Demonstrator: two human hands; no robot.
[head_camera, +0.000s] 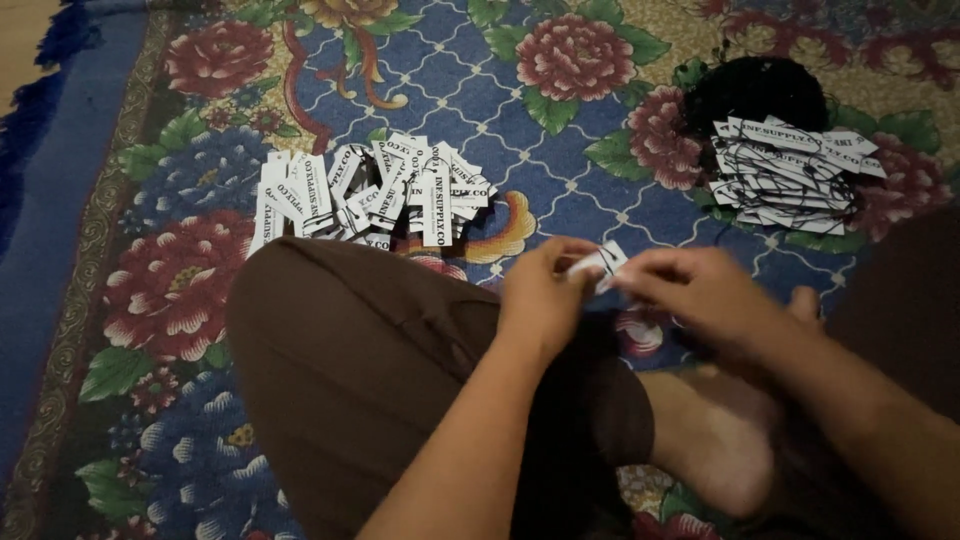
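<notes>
- The left hand (540, 290) and the right hand (690, 290) meet above the person's crossed legs, over the near middle of the floral carpet (600, 170).
- Between them sits one small white paper tag (600, 265), pinched at its left end by the left hand's fingertips and at its right end by the right hand's thumb and forefinger.
- Both hands are narrowed to a fingertip pinch on the tag; neither is spread wide.
- The tag's long axis runs roughly left to right, tilted up a little toward the right, so each hand holds one end and both are equally near.
- A loose heap of white tags without strings (375, 195) lies on the carpet beyond the left knee (350, 330), nearer the left hand.
- A second heap, white tags tangled with black strings (790, 175), lies toward the far right corner, beyond the right hand, with a dark bundle of black cord (755, 90) touching its far side.
- Whether a string is already on the held tag is too small to tell.
- A bare foot (715, 430) rests just below the right forearm.
</notes>
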